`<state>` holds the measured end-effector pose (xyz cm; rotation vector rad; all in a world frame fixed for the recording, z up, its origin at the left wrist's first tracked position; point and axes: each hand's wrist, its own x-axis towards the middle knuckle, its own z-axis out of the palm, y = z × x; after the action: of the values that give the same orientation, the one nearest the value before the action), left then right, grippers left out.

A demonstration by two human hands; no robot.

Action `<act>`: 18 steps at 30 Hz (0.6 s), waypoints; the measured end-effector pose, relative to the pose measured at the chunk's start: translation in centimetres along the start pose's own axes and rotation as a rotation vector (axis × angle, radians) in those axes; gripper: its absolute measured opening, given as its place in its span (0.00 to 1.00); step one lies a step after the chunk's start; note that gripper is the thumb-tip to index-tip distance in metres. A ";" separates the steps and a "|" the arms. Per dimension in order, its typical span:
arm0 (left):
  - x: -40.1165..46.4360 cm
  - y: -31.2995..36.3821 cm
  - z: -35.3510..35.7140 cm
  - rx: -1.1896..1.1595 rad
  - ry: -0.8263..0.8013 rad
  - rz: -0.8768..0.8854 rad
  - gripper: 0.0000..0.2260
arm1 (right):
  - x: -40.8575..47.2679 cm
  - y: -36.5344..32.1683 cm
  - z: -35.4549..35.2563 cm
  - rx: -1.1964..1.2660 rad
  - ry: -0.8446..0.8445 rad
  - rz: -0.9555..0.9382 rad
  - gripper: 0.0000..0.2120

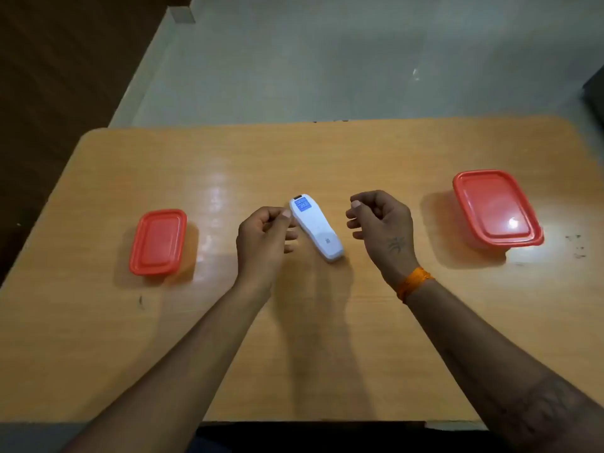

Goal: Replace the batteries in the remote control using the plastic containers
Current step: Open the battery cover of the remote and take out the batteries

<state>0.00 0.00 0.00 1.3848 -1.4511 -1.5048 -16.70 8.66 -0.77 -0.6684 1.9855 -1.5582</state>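
A white remote control (316, 228) lies back side up in the middle of the wooden table (294, 338), a blue label near its far end. My left hand (263, 238) hovers just left of it, fingers loosely curled, thumb tip close to the remote's far end, holding nothing. Just right of the remote hangs my right hand (380, 223), also loosely curled and holding nothing. A small plastic container with a red lid (158, 241) sits at the left. A larger one with a red lid (496, 209) sits at the right. Both lids are on. No batteries are visible.
The table's far edge runs along a pale tiled floor (327, 60). A dark wooden surface (49, 76) stands at the far left. An orange thread band (413, 284) circles my right wrist. Small dark marks (577, 246) dot the table near the right edge.
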 end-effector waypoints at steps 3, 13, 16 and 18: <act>-0.4 -2.1 0.2 -0.051 0.022 -0.019 0.07 | -0.5 2.1 0.2 -0.019 0.021 -0.018 0.06; -2.0 -4.7 1.4 -0.050 -0.029 -0.005 0.07 | -0.8 4.0 1.2 -0.249 0.027 -0.122 0.05; -1.8 -4.5 1.6 -0.035 -0.045 -0.046 0.09 | -0.7 3.5 1.1 -0.355 -0.010 -0.089 0.12; -1.6 -4.4 1.9 -0.049 -0.045 -0.085 0.08 | -0.8 3.4 1.0 -0.440 -0.084 -0.074 0.14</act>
<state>-0.43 3.00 -4.12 1.4070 -1.3892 -1.6234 -15.60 9.23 -4.23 -0.9691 2.2799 -1.1130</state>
